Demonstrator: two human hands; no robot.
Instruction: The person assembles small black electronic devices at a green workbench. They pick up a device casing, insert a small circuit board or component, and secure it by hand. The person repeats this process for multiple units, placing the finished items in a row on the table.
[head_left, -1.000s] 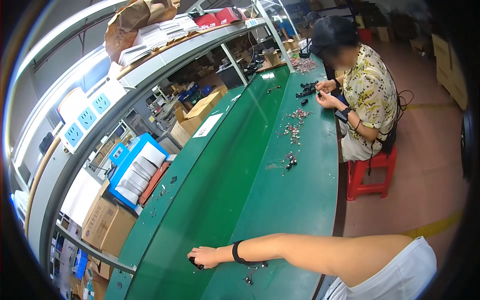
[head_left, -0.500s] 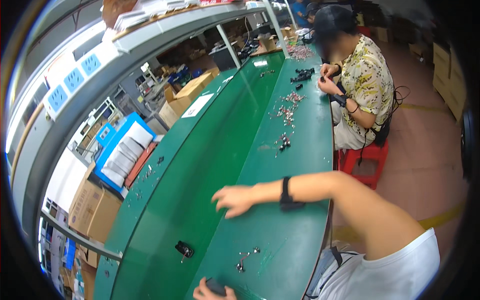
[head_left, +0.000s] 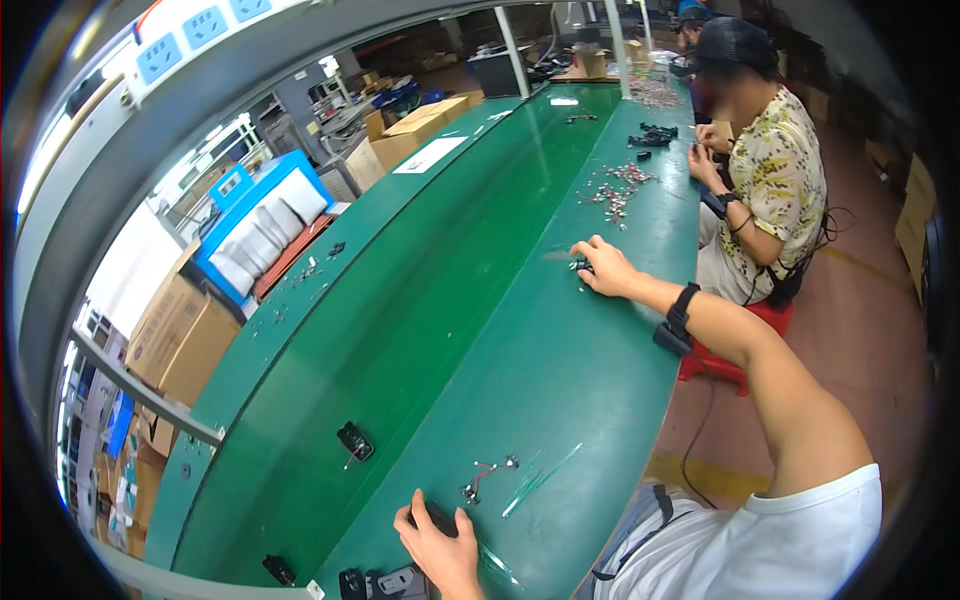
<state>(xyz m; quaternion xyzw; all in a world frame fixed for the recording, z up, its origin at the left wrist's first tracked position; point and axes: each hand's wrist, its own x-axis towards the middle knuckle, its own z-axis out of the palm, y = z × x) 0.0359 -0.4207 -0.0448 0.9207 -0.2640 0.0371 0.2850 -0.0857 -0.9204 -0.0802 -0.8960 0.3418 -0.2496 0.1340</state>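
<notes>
My left hand (head_left: 445,556), at the near end of the green bench, has its thumb and fingers around a dark plastic piece (head_left: 439,518), partly hidden by the hand. Just beyond it lie small black parts (head_left: 470,492) joined by a red wire. My right hand (head_left: 610,272) is stretched far along the bench, its fingers curled down on a small cluster of wired parts (head_left: 580,264). Most of that cluster is covered by the fingers. Black housings (head_left: 398,582) lie beside my left hand at the lower edge.
One black housing (head_left: 354,440) and another (head_left: 278,570) lie in the sunken green channel. Farther up are a pile of wired parts (head_left: 617,195) and black pieces (head_left: 652,134). A co-worker (head_left: 780,190) sits at the right. A metal frame (head_left: 150,395) runs along the left.
My right hand has moved away from me and to the right, onto the wired parts. My left hand shows more fully, still with the dark piece. The whole view has shifted.
</notes>
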